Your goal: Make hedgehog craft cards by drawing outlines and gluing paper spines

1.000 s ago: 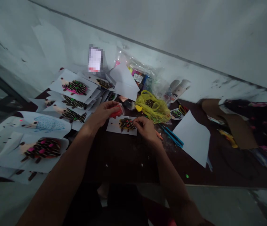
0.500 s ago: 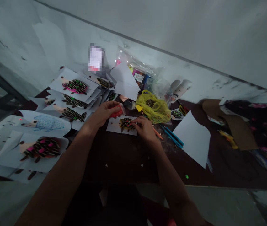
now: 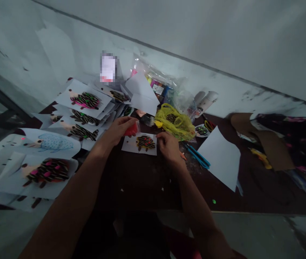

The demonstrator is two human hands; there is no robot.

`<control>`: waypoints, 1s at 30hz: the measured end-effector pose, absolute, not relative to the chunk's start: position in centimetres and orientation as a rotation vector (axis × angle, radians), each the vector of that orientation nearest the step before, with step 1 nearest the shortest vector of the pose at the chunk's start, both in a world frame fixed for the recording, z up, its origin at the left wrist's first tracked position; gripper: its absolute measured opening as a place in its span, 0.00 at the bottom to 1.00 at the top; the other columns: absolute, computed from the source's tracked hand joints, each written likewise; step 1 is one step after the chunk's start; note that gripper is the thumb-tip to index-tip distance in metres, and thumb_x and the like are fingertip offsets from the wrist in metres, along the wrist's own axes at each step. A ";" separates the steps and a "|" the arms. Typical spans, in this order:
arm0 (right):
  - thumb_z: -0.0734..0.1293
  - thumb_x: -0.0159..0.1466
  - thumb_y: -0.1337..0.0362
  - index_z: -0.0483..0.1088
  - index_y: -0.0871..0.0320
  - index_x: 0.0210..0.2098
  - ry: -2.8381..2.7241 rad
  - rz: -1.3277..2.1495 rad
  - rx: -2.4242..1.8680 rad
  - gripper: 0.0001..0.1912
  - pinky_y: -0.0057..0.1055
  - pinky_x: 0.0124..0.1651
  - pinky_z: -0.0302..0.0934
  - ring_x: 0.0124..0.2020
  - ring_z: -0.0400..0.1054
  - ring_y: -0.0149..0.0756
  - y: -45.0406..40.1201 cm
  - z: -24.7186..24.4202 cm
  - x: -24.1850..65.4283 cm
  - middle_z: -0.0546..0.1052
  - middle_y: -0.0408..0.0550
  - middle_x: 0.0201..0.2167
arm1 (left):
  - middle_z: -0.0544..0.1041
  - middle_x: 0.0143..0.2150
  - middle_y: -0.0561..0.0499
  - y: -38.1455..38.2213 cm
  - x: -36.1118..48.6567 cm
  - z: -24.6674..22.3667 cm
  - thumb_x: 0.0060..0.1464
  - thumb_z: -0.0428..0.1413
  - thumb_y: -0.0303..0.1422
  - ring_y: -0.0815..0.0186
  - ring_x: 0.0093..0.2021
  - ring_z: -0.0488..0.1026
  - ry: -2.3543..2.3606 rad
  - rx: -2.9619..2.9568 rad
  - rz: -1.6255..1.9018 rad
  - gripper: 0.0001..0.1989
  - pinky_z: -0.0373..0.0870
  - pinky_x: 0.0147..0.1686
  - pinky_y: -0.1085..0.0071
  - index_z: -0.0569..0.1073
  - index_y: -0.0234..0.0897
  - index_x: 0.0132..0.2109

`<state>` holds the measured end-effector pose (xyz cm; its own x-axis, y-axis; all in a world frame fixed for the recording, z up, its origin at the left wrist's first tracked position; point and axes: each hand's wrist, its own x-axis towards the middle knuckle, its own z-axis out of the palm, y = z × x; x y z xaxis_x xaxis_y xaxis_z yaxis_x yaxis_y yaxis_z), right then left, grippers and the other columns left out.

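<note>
A small white card [image 3: 127,149] lies on the dark table in front of me. On it is a hedgehog picture [image 3: 145,142] with dark striped spines, a yellow edge and several small red dots. Above the card's left part, my left hand [image 3: 119,130] is closed around a lump of red modelling clay [image 3: 131,128] in a clear wrapper. My right hand [image 3: 169,145] is curled at the card's right edge, thumb and forefinger on its upper right corner. The undersides of its fingers are hidden.
Stacked hedgehog pictures [image 3: 84,100] fill the left side. Behind the card are a yellow plastic bag [image 3: 174,120] and a clear bag of clay packs [image 3: 158,88]. Right of my hand lie a blue cutter [image 3: 198,156], a white sheet [image 3: 220,158] and brown cardboard [image 3: 273,151].
My right hand has moved off the hedgehog's spines to the card's right edge, uncovering red dots there. My left hand has shifted slightly left with the red clay.
</note>
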<state>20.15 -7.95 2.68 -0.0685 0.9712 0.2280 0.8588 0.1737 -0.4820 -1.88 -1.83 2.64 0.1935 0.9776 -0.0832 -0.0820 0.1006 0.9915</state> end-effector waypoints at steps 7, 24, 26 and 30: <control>0.62 0.67 0.65 0.78 0.58 0.39 -1.973 0.344 -1.942 0.12 0.34 0.43 0.61 0.38 0.73 0.43 -7.6 2.3 20.8 0.81 0.56 0.38 | 0.72 0.23 0.51 -0.9 -3.2 1.4 0.45 0.57 0.38 0.63 0.25 0.67 1.298 1.525 0.910 0.08 0.60 0.27 0.68 0.77 0.39 0.28; 0.63 0.64 0.69 0.75 0.56 0.39 -1.952 0.362 -1.921 0.08 0.30 0.41 0.58 0.38 0.71 0.39 -6.3 2.2 19.8 0.78 0.50 0.37 | 0.78 0.31 0.44 -1.6 -3.4 1.0 0.45 0.55 0.29 0.51 0.36 0.74 1.633 1.954 0.564 0.05 0.63 0.36 0.64 0.74 0.43 0.31; 0.62 0.64 0.68 0.74 0.56 0.40 -1.934 0.394 -1.905 0.08 0.31 0.40 0.58 0.36 0.70 0.39 -6.4 2.3 19.9 0.78 0.49 0.35 | 0.78 0.31 0.44 -1.6 -3.3 1.1 0.44 0.57 0.29 0.51 0.37 0.74 1.608 1.920 0.593 0.04 0.63 0.37 0.64 0.74 0.43 0.30; 0.60 0.66 0.67 0.72 0.58 0.43 -1.933 0.396 -1.908 0.10 0.32 0.40 0.57 0.35 0.70 0.41 -6.5 2.2 20.0 0.78 0.50 0.35 | 0.76 0.29 0.46 -1.4 -3.4 1.0 0.44 0.57 0.28 0.54 0.34 0.73 1.555 1.952 0.623 0.03 0.61 0.34 0.66 0.74 0.42 0.27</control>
